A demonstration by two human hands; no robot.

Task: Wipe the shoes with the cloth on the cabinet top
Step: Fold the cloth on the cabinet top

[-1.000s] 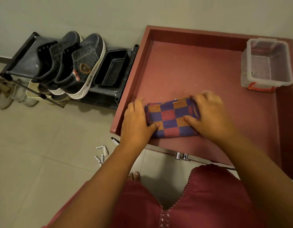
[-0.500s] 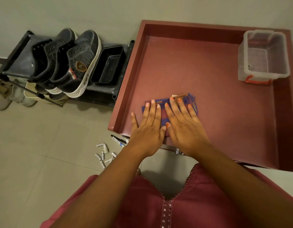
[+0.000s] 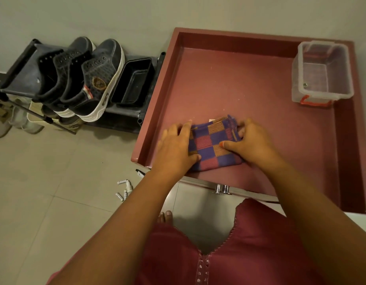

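I have both hands on the folded checked cloth (image 3: 214, 144), which lies near the front edge of the red counter (image 3: 239, 83), the cabinet's rimmed top. My left hand (image 3: 176, 145) lies over the cloth's left side, fingers bent down along that edge and thumb on the top layer; my right hand (image 3: 251, 140) grips the right side, thumb laid across the top and fingers curled round the far right edge. I hold it from both sides because the folds are loose there, and a single pinch would, I judge, let the bundle fall open as it lifts. Folded small, it makes a firm pad that should fit against a shoe's curves.

The shoes (image 3: 89, 77) stand on the top shelf of the black rack (image 3: 23, 79) just left of the counter, toes tipped up toward the wall and soles facing right, so their uppers are open to a wipe from where I stand. A black tray (image 3: 132, 81) sits beside them on the same shelf, between the shoes and the counter's rim. More pale footwear (image 3: 15, 120) shows on the floor under the rack.

A clear plastic box (image 3: 322, 73) sits in the counter's far right corner, well apart from the cloth. Small white bits (image 3: 124, 189) lie on the floor tiles below the counter's front left corner.
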